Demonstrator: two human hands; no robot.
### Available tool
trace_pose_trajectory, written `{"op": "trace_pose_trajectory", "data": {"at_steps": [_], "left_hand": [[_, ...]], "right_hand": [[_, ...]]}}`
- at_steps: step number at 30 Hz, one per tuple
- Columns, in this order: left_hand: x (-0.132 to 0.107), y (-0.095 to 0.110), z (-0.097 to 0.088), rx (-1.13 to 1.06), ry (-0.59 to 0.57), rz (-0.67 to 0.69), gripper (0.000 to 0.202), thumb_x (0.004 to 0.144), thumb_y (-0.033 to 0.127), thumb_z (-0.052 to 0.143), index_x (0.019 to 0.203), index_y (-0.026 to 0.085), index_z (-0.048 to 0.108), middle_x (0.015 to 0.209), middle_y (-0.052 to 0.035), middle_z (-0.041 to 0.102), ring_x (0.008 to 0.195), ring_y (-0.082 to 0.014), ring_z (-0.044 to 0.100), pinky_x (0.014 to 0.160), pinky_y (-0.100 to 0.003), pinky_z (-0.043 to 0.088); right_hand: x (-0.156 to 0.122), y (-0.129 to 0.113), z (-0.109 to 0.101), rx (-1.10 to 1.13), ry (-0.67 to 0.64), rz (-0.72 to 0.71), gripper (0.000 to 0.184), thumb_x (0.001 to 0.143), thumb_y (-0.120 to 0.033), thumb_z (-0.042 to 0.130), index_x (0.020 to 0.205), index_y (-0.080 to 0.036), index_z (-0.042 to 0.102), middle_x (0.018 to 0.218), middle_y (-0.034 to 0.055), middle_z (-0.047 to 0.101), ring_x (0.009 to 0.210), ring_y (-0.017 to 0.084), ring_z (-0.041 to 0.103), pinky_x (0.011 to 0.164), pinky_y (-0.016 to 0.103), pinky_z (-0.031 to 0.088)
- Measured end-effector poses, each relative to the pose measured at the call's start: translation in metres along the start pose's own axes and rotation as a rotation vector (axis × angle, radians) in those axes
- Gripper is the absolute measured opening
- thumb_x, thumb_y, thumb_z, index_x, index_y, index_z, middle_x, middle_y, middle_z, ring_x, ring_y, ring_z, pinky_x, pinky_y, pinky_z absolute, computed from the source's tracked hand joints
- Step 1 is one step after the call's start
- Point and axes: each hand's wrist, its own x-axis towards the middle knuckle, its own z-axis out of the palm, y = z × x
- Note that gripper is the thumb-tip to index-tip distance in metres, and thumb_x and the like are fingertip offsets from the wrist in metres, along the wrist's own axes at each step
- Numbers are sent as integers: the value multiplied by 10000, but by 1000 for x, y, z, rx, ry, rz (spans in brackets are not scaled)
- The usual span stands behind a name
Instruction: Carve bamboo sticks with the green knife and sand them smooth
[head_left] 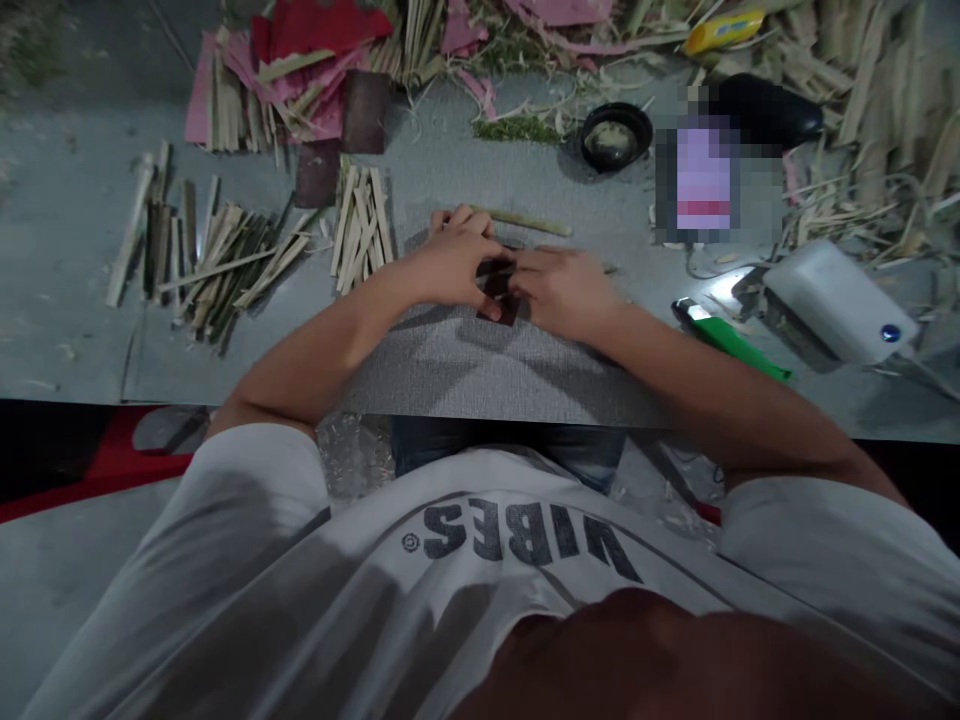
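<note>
Close together over the grey mat (450,370), my hands work at a small dark brown sheet (508,310), which looks like sandpaper. My left hand (456,262) has its thumb on the sheet's lower part and its fingers bent round the far side. From the right, my right hand (562,288) pinches the sheet's edge with curled fingers. Whether anything lies within the sheet is hidden. Just beyond my hands lies a thin greenish bamboo-like stick (529,221). Two more brown sheets, one farther (365,112) and one nearer (318,172), lie up and to the left.
Cut strips (362,225) and a looser pile (232,260) lie left. Pink and red cloth (322,40) is at the back. To the right are a black bowl (616,138), a green cutter knife (739,340), a white box (840,300) with a cable, and a yellow object (724,32).
</note>
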Motion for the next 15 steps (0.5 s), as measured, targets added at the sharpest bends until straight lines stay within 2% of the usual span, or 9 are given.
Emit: {"op": "trace_pose_trajectory", "data": {"at_steps": [6,11,13,15], "left_hand": [[-1,3,0,50,38,15,936,852,811,1134,1655,380,922,1644,-192,678,1668,-580,524,1390,-724,399],[-2,5,-1,103,31,7,852,884,790,1109,1601,364,933,1637,-200,692,1640,-567,562,1377,-723,426],[-2,4,0,99,38,11,871,880,808,1099,1616,376,926,1640,-202,701,1631,-568,563,1368,-721,429],[-1,2,1,83,48,25,941,872,819,1095,1685,388,895,1663,-204,703,1637,-576,558,1369,-721,421]], "right_hand": [[4,8,-4,-49,51,118,265,1158,-94,648,1138,-189,895,1345,204,906,1225,372,769,1083,519,532],[1,-1,10,-25,24,5,270,1127,-110,631,1173,-220,874,1341,171,907,1275,401,819,1217,575,561],[-3,-1,11,78,66,-2,217,1113,-151,626,1134,-243,821,1298,167,894,1261,410,822,1247,612,555],[-7,2,-1,324,160,21,121,1154,-311,651,1070,-283,734,1192,151,864,1150,398,805,1177,620,577]]}}
